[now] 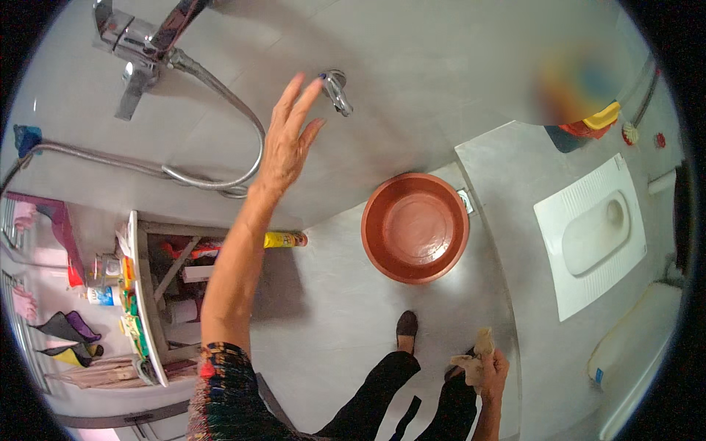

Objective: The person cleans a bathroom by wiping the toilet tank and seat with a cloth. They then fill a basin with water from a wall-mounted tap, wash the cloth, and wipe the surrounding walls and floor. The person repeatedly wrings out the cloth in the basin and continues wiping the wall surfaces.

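Left hand (283, 143) fingertips at wall tap (336, 90); spout angled down-right.

Grey cement walls (441, 66) run straight down into a grey cement floor (331, 309), lit brightly enough that the surface shines in places. A chrome shower mixer (136, 44) sits high on the wall, its metal hose (220, 147) looping below. On a raised grey step (515, 169) lies a white squat toilet pan (592, 231). At the left stands a white-topped shelf unit (147, 294), crowded with bottles.
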Tool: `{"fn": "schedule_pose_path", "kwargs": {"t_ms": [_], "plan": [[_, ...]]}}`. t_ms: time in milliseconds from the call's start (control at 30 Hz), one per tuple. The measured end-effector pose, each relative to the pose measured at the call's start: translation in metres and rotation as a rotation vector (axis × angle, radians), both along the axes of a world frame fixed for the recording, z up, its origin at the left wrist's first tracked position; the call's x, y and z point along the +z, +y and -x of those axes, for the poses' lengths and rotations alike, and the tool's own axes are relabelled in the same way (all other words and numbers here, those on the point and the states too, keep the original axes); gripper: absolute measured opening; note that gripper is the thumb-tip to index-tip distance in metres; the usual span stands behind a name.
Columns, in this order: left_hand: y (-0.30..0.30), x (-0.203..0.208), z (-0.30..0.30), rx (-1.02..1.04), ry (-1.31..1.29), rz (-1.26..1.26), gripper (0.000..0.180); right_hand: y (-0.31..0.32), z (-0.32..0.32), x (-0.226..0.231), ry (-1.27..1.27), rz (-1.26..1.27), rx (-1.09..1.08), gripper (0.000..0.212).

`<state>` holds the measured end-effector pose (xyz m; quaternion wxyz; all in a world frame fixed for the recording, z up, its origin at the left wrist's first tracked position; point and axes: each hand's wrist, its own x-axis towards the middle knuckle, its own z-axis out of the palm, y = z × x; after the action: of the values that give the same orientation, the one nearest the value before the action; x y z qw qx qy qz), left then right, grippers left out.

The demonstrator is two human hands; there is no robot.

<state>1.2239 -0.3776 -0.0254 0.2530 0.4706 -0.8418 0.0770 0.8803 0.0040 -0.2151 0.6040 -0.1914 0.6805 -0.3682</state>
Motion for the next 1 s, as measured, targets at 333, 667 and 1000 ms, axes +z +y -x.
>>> {"fn": "schedule_pose_path", "kwargs": {"t_ms": [333, 667, 1000], "plan": [[-0.048, 0.031, 0.011, -0.229, -0.198, -0.158, 0.023, -0.011, -0.024, 0.039, -0.026, -0.004, -0.056, 0.016], [-0.047, 0.024, 0.017, -0.155, -0.175, -0.13, 0.023, -0.003, -0.041, 0.05, 0.058, 0.044, -0.014, 0.014], [-0.041, 0.02, 0.027, -0.047, -0.191, -0.061, 0.022, 0.014, -0.029, 0.037, 0.09, 0.006, 0.021, 0.017]]}}
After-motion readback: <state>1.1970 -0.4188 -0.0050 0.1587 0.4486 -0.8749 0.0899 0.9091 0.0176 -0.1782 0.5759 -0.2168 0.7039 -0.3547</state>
